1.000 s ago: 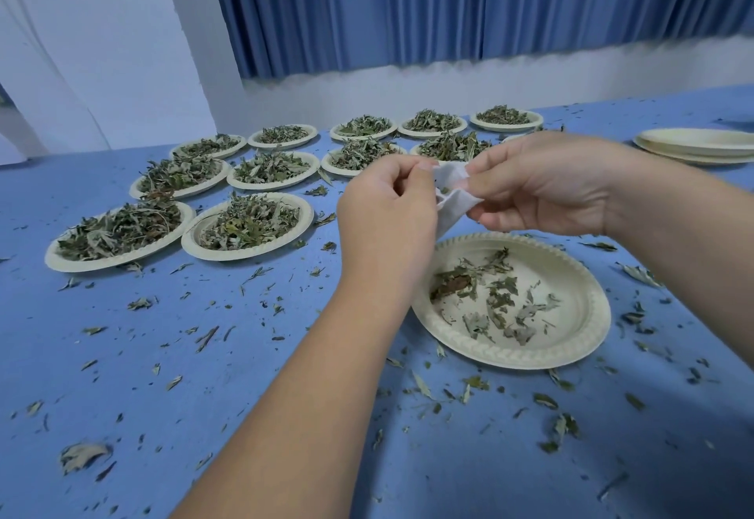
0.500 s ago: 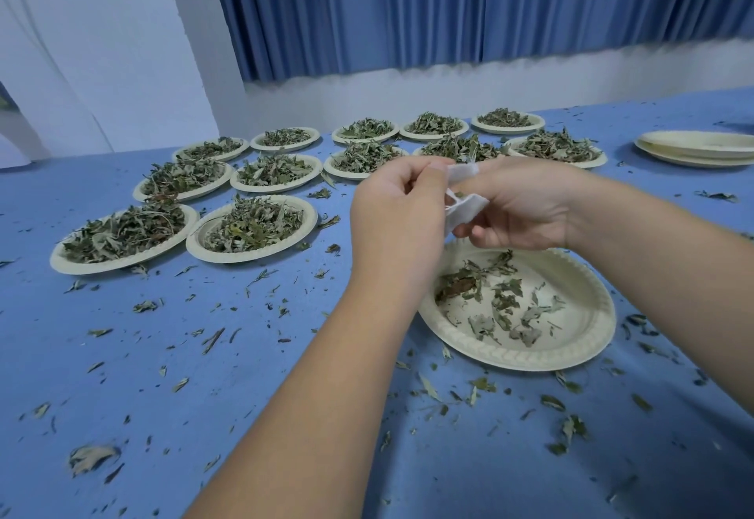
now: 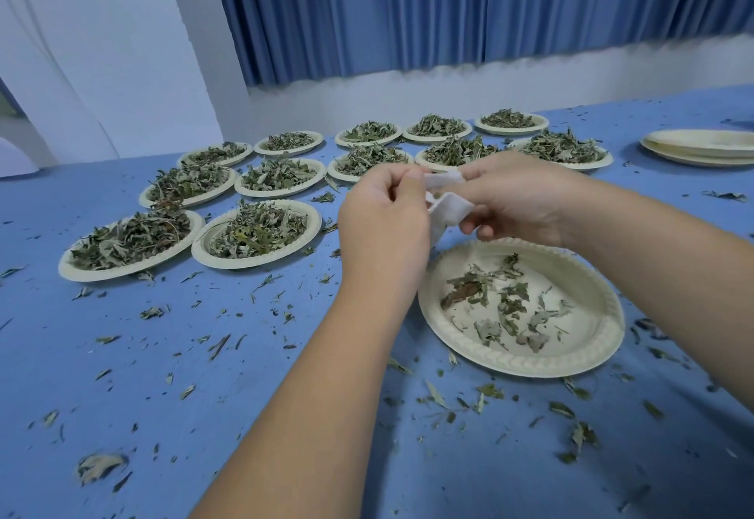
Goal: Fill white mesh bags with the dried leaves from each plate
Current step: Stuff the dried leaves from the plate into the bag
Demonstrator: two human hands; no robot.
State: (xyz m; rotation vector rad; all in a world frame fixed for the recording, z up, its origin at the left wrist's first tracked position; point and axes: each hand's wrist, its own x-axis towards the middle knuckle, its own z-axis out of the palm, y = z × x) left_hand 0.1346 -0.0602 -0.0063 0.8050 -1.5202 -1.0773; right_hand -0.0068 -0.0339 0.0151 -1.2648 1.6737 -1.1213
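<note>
Opening the white mesh bag (image 3: 449, 208) looks like the step in hand. The left hand (image 3: 383, 225) and right hand (image 3: 518, 200) each pinch it with curled fingers, just above the far rim of the nearly empty paper plate (image 3: 522, 365) at the bench's (image 3: 204, 396) front right. Suggest spreading the mouth wide and staying over the plate, so the leftover dried leaves (image 3: 506, 306) and any spills land there. Bag is bunched. Its tail droops toward the plate, long axis roughly vertical. Can't tell which way the mouth faces.

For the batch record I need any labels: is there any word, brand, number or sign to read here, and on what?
None can be read. The white mesh bag, the near plate, the stacked empty plates, the blue tablecloth and the curtain show no print.
</note>
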